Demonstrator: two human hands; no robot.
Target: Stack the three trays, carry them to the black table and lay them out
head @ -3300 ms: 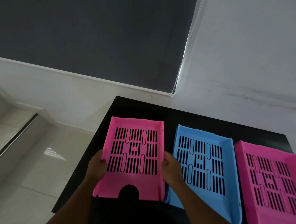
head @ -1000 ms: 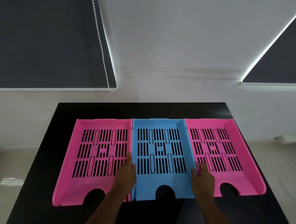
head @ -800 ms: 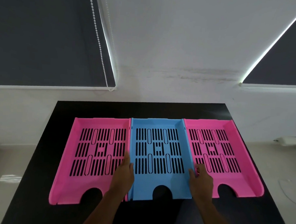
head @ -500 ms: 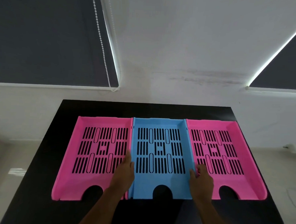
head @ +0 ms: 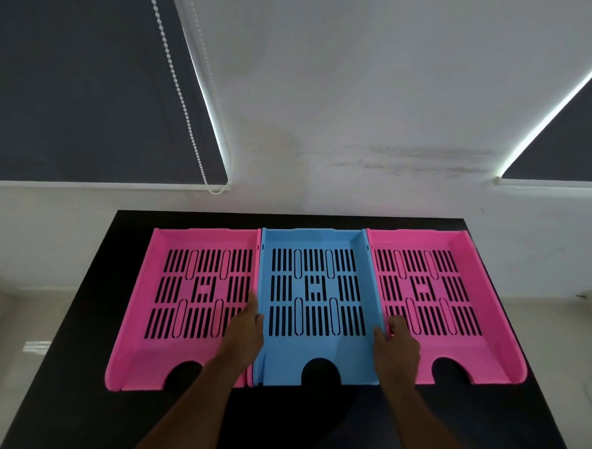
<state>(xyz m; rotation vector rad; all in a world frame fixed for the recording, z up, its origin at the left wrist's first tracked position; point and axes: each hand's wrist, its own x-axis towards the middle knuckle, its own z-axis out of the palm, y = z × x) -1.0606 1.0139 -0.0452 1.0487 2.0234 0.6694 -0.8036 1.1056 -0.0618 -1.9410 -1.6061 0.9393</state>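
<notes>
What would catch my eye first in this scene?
Three bright slotted trays side by side on the black table: a blue tray between a left pink tray and a right pink tray. The left hand and right hand grip the blue one's sides.

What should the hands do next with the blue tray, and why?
Probably let go. The blue tray already lies flat on the black table, in a row between the two pink trays. The left hand and right hand only hold its side walls, so all three look laid out.
</notes>
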